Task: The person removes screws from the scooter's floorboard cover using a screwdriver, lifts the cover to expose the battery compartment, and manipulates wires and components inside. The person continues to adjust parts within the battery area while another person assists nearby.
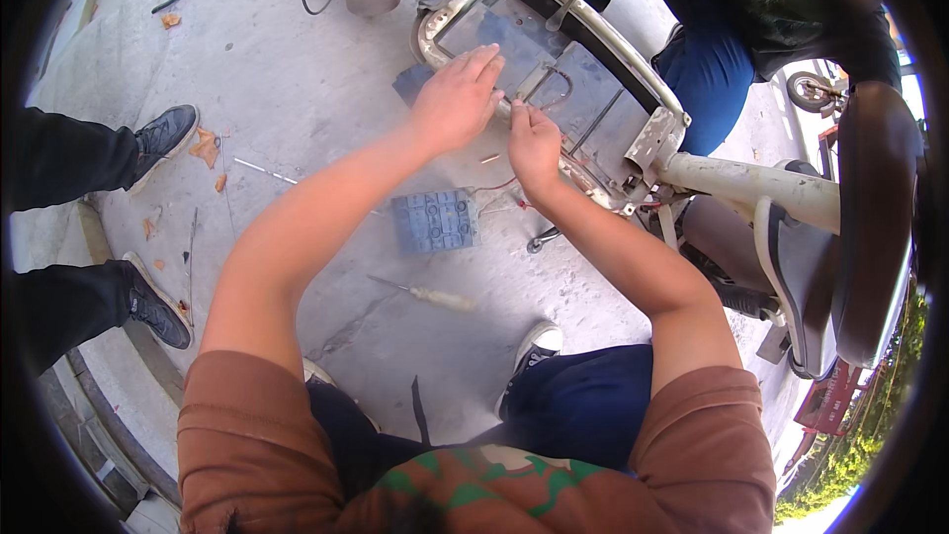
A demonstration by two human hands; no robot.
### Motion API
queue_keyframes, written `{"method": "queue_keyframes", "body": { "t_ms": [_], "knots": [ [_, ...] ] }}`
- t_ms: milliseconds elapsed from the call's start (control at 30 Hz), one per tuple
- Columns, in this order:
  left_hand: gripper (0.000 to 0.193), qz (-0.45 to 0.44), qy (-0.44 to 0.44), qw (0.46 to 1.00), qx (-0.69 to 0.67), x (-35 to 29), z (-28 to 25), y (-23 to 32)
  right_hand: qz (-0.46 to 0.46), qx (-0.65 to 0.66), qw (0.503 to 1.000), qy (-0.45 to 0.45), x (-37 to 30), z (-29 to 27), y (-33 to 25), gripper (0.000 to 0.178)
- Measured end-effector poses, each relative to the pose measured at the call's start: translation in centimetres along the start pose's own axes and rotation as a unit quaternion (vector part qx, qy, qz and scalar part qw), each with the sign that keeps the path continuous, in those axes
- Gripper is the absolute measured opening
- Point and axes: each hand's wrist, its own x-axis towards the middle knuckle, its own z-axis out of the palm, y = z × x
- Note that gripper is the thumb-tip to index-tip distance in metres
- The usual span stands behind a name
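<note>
In front of me is the open floor compartment of an electric scooter, with a worn cream frame (652,89) around it. Grey battery blocks (509,35) sit inside, with a dark looped strap (563,89) on top. My left hand (457,99) lies over the compartment's near edge, fingers stretched out and pointing away from me. Close beside it, my right hand (535,146) is closed in a pinch at the same edge. Whatever those fingers hold is too small to make out. A grey-blue battery (435,220) rests on the ground below my hands, with thin wires near it.
A screwdriver (440,298) with a pale handle lies nearer my feet. At the far right of the compartment kneels a person in blue trousers (707,79). Another person's dark shoes (158,305) stand at left. The scooter's brown seat (875,198) is at right.
</note>
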Motion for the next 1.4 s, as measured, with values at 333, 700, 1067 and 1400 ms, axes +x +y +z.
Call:
{"method": "queue_keyframes", "body": {
  "t_ms": [333,700,1067,1400],
  "knots": [
    [0.057,0.098,-0.071,0.992,0.045,-1.0,3.1,-1.9,-0.014,-0.158,0.987,-0.039,1.3,-1.6,-0.7,0.046],
    [0.029,-0.081,-0.064,0.980,-0.168,-1.9,0.7,1.8,0.190,0.083,0.971,-0.120,-2.0,-3.0,-0.7,0.032],
    [0.031,-0.500,-0.084,0.539,-0.673,1.7,1.0,6.9,0.364,0.182,0.888,-0.215,3.8,-5.0,-4.2,0.034],
    [0.025,-0.586,0.187,0.369,-0.696,2.9,4.2,9.7,0.229,0.146,0.959,-0.076,3.1,-1.1,-2.2,0.040]
  ]
}}
